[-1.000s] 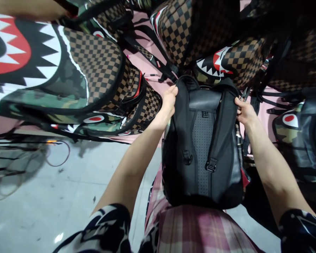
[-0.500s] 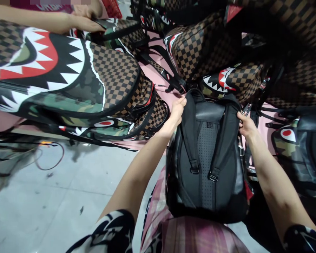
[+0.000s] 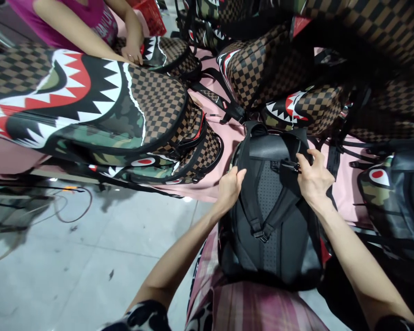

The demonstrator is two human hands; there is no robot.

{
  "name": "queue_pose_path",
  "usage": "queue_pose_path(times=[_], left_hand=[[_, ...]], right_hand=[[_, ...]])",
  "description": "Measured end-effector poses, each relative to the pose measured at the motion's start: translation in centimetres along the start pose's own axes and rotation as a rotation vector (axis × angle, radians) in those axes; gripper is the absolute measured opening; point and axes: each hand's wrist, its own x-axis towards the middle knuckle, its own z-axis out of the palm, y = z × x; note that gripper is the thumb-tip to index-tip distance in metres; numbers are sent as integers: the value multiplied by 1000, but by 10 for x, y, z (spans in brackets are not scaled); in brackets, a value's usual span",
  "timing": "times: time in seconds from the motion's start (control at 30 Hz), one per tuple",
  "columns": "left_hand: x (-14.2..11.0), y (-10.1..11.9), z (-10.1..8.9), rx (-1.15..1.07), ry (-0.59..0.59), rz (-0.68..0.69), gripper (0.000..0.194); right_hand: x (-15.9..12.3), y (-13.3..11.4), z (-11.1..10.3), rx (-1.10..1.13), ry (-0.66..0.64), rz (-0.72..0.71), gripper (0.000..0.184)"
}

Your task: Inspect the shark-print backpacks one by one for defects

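Note:
A black backpack (image 3: pixel 271 207) stands on my lap, its padded back panel and two shoulder straps facing me. My left hand (image 3: pixel 230 187) is closed on its left edge, beside the upper part of the left strap. Over the upper right of the bag, my right hand (image 3: pixel 314 177) is closed around small dark thread snips (image 3: pixel 290 166). Their tips point left across the right strap, near the small label at the top of the panel. Both straps slant inward, and their buckles (image 3: pixel 261 236) meet at the middle of the panel.
Checkered shark-print backpacks (image 3: pixel 158 99) lie along the pink-covered table (image 3: pixel 207 191) on the left. More bags (image 3: pixel 258 64) are piled at the back, and another backpack (image 3: pixel 379 179) sits on the right. A co-worker in a purple shirt (image 3: pixel 86 23) handles a bag at the far left.
My right hand has moved from the bag's right edge inward over the right strap, with the snips. My left hand has slid down the left edge. The strap buckles have come together.

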Motion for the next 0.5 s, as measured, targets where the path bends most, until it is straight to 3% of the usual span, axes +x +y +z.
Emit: queue_pose_path(times=[0.1,0.17,0.3,0.4,0.5], left_hand=[[-6,-4,-7,-380,-246,-241,31],[-5,-5,-10,-487,-331,-297,33],[-2,-1,-10,-578,-391,-296,33],[-2,3,-8,-616,-397,-271,33],[-2,5,-6,-614,-386,-255,36]], right_hand=[[-8,-12,-10,109,84,-143,34],[-17,-26,-18,229,65,-313,28],[-40,-57,-26,353,-65,-547,26],[-49,-68,-21,474,-139,-542,24],[-52,-71,-15,427,-172,-549,20]])
